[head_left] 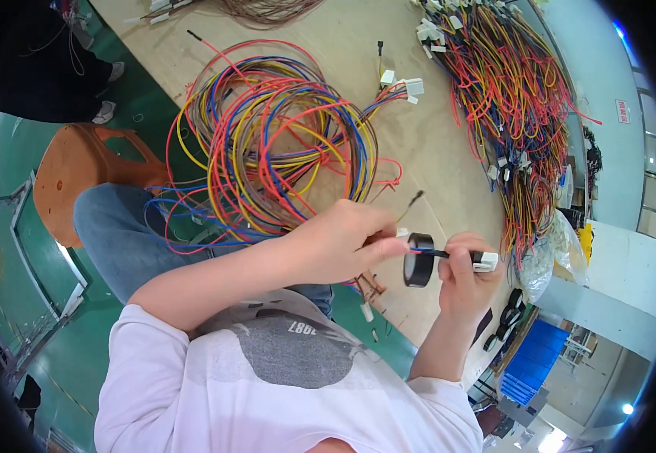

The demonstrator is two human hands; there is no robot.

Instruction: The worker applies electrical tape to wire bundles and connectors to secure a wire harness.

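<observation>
Between my two hands runs a short stretch of wire bundle point(439, 254), its middle dark and its left end showing red and blue. My left hand point(347, 240) pinches the left end of this bundle between thumb and fingers. My right hand point(467, 275) is closed round its other end, where a white connector point(486, 262) sticks out past the fingers. A roll of black tape point(418, 260) stands on edge by my left fingertips, around or just behind the wires; which one I cannot tell.
A large coil of red, blue, yellow and brown wires point(267, 143) lies on the table point(433, 158), white connectors point(407, 87) at its right. A heap of wire harnesses point(505, 90) covers the far right. More black tape rolls point(505, 321) lie near the right edge. An orange stool point(71, 181) stands left.
</observation>
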